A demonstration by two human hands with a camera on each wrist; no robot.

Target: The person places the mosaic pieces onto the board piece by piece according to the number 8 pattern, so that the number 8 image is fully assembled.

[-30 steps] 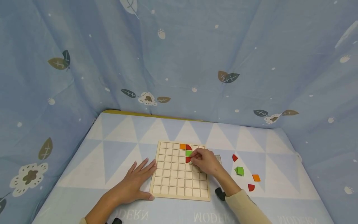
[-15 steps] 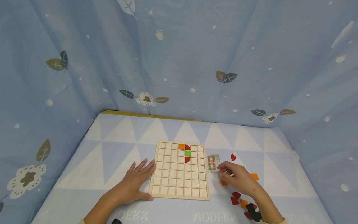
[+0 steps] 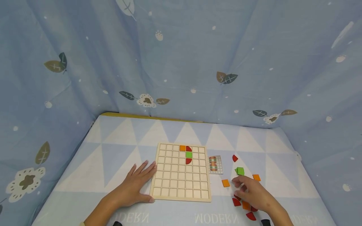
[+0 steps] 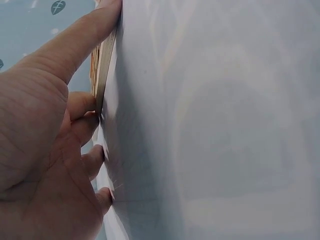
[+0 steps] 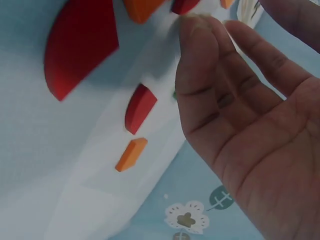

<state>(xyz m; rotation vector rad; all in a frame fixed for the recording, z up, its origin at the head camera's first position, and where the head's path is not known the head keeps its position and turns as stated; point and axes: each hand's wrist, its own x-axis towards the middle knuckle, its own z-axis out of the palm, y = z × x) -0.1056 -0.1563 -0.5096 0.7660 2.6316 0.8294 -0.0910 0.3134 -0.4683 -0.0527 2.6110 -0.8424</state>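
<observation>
My left hand (image 3: 133,185) rests with spread fingers against the left edge of a wooden grid board (image 3: 172,183). In the left wrist view, its thumb (image 4: 75,42) lies along the board's side. Near the board's top sit an orange square tile (image 3: 182,147), a red quarter-circle tile (image 3: 189,148), a green square tile (image 3: 189,154) and another red quarter-circle tile (image 3: 188,161). My right hand (image 3: 254,192) hovers with bent fingers over loose tiles right of the board. In the right wrist view, thumb and fingers are apart with nothing seen between them; a large red quarter-circle tile (image 5: 82,47) lies nearby.
A small pattern card (image 3: 217,169) lies against the board's right side. Around the right hand are green tiles (image 3: 240,171), orange squares (image 3: 225,183) and red quarter-circles (image 3: 236,202), some partly hidden under it. A patterned blue curtain (image 3: 181,62) encloses the table (image 3: 127,131).
My right hand has left the board's upper tiles, passed beside the pattern card, and moved right and nearer over the loose tiles. The left hand stays at the board's edge.
</observation>
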